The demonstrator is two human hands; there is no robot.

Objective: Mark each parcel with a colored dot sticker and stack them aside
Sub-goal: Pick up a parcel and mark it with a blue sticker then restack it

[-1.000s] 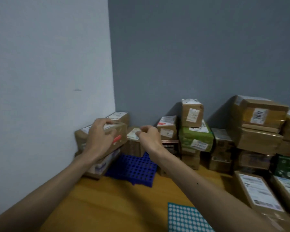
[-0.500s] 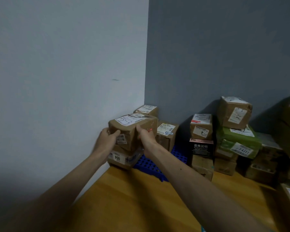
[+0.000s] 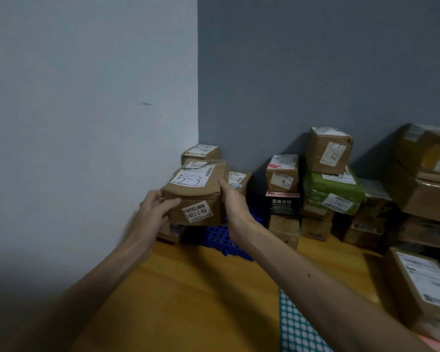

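Brown cardboard parcel [image 3: 196, 196], wrapped in tape, sits between both hands over the back-left corner of the wooden surface [image 3: 188, 301], close to the pale wall. Its top carries a white label [image 3: 189, 179] with "5-3" written by hand. Its near face has a smaller sticker [image 3: 197, 212] printed "46-3-3301", upside down.

The left hand [image 3: 151, 212] grips the parcel's left end, thumb laid across the near face. The right hand [image 3: 235, 204] clasps the right end, thumb up along the edge, its fingers hidden behind.

Whether the parcel rests on the boxes beneath cannot be told. A blue plastic grid [image 3: 224, 237] lies below it.

Along the back edge, a black box [image 3: 282, 204] reads "退换说明", and a green parcel [image 3: 333, 196] bears "3-4311". A teal sheet of white dot stickers [image 3: 297, 329] lies at the near edge.
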